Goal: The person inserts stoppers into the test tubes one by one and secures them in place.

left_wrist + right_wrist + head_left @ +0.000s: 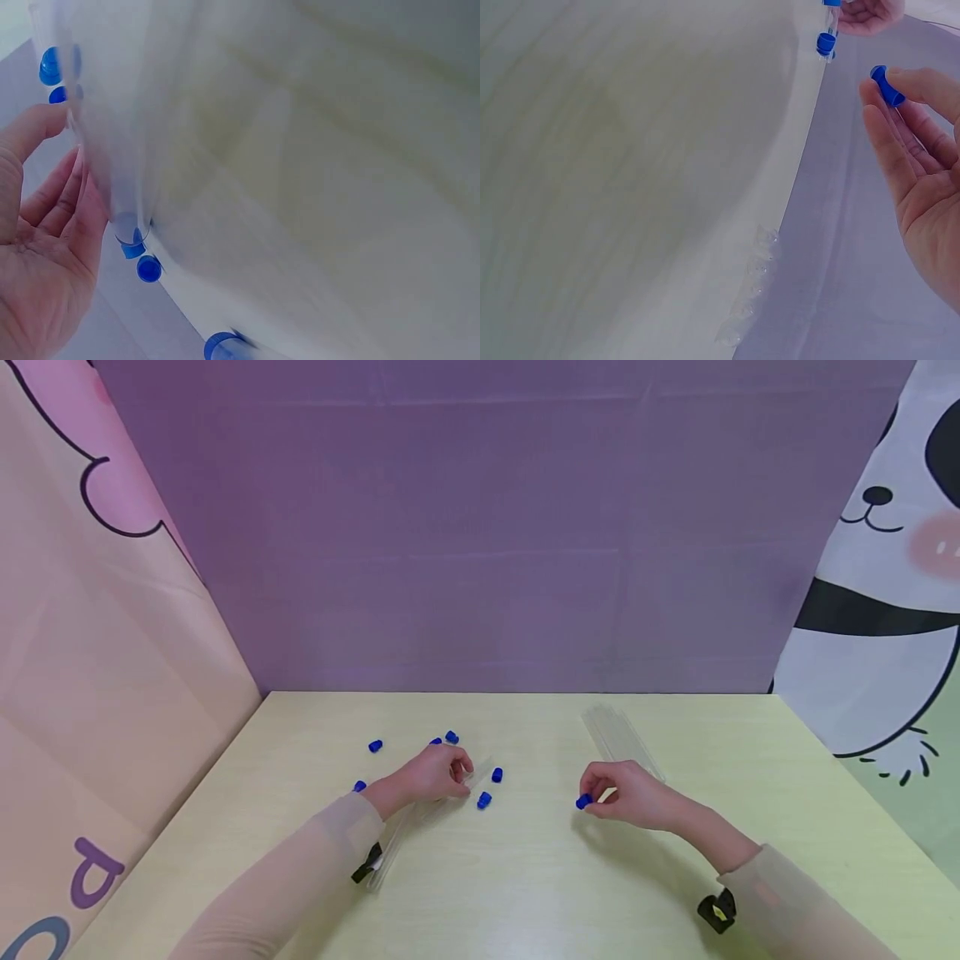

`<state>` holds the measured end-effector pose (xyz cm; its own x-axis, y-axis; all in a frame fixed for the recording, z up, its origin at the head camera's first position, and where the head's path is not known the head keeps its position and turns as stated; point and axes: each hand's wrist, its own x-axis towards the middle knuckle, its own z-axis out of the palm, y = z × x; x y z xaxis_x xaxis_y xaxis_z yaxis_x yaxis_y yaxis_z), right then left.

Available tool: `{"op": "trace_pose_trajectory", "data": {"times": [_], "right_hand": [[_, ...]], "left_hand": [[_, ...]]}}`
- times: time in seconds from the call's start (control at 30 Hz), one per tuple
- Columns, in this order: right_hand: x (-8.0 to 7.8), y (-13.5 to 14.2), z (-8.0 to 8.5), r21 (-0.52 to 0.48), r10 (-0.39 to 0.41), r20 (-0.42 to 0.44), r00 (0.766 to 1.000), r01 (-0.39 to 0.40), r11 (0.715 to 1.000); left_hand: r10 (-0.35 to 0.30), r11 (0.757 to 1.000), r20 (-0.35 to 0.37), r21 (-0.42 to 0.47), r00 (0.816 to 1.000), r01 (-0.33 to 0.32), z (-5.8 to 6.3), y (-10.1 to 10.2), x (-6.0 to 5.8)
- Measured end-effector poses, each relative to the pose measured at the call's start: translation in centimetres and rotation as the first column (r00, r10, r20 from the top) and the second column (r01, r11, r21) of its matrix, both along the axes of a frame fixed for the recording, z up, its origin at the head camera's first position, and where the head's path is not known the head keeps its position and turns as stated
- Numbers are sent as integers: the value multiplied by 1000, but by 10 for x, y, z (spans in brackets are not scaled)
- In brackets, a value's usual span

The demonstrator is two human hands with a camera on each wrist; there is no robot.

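Note:
My right hand (630, 793) pinches a small blue cap (887, 85) between thumb and fingertips, above the table. My left hand (431, 774) pinches a clear tube (480, 771), whose end sticks out past the fingertips toward the right. Further clear tubes (384, 864) lie beneath the left wrist, partly hidden by the sleeve. Several loose blue caps lie around the left hand: one cap (497, 774) and another cap (484, 800) just right of its fingers, one cap (452, 737) behind it. In the left wrist view, the left hand (52, 217) shows beside see-through plastic.
A row of clear tubes (622, 739) lies on the table (517, 893) behind the right hand. Another blue cap (375, 746) sits at the back left, and one cap (360, 786) is by the left wrist. A purple cloth (480, 527) hangs behind the table.

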<state>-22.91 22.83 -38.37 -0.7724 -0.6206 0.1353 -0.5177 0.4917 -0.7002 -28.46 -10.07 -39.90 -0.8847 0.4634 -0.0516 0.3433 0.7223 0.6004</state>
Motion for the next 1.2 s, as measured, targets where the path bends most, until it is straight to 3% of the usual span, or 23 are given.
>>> {"op": "trace_pose_trajectory", "data": {"times": [0.53,0.67,0.83,1.2], "right_hand": [[-1,2,3,-18,-1,10,1000,2,1000],[-1,1,5,-32,-3,8,1000,3,999],[0,1,7,-55,9,-21,1000,-10,998],[2,-3,12,-81,22,-19,1000,-23,996]], "left_hand": [[-27,997,-37,68,999,30,11,-12,5],[-8,995,-39,96,999,12,12,-16,8],[8,985,-31,170,999,-2,15,-20,13],[-32,961,-57,273,998,46,23,-27,24]]}}
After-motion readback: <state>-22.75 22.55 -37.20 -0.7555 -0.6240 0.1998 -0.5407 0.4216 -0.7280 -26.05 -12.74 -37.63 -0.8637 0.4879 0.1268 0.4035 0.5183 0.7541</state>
